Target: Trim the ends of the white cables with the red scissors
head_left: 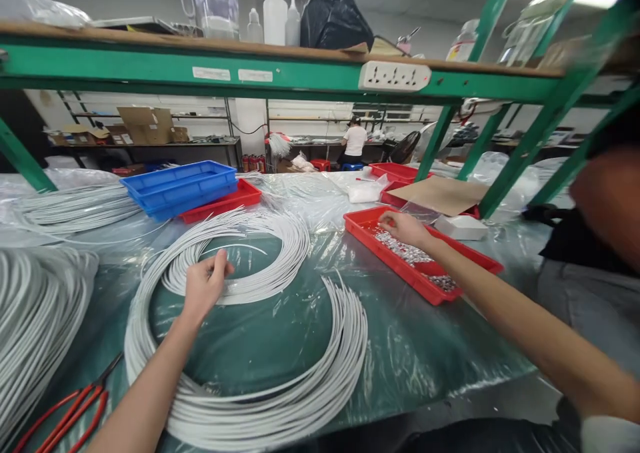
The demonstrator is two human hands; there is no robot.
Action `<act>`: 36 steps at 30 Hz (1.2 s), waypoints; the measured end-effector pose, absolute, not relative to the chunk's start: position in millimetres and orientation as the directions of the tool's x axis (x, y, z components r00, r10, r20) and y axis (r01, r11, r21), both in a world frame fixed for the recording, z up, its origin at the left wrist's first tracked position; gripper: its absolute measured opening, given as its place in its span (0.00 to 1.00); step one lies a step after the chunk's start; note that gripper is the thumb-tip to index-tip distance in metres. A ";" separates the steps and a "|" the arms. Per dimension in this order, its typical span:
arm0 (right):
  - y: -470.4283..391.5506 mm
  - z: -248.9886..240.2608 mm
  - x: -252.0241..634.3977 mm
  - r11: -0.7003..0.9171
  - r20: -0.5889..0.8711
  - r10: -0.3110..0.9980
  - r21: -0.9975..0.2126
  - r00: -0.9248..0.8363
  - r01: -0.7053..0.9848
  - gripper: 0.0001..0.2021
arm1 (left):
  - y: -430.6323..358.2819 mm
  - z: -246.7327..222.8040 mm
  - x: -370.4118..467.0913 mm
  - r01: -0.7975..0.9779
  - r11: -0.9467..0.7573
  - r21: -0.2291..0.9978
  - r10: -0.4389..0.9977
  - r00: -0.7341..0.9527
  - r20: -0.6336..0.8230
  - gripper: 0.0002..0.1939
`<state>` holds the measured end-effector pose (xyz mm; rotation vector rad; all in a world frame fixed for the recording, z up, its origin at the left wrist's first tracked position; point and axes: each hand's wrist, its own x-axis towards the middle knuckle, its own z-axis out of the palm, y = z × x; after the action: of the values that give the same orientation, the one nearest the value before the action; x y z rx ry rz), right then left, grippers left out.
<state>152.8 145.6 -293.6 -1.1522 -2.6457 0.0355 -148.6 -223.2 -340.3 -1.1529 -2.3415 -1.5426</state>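
At centre-right, many small silvery metallic bits remain by my bunched right hand; left hand curled; grips unclear.

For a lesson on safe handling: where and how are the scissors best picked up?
The scissors are probably best gripped by the red handles, from the person's near side. They lie with the handles toward the person and the dark blades pointing away and to the right, so that approach keeps fingers off the blades.
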 end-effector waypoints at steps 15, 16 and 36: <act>-7.0 -352.2 90.3 1.000 0.026 0.015 0.004 -1.000 0.015 0.08 | -221.8 -338.0 -145.0 0.618 0.192 0.763 0.548 -0.712 0.438 0.29; -6.9 -352.3 89.9 1.000 0.027 0.007 0.018 -1.000 0.008 0.08 | -221.6 -337.6 -144.2 0.619 0.194 0.761 0.552 -0.710 0.437 0.29; -12.6 -357.7 73.2 0.998 0.030 -0.062 -0.012 -0.998 -0.062 0.07 | -218.7 -342.9 -147.2 0.632 0.227 0.741 0.601 -0.690 0.404 0.28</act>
<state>73.2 -12.6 -357.7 0.0967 -3.1100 0.0196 -147.2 -218.7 -342.9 -1.2242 -2.4354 -1.4957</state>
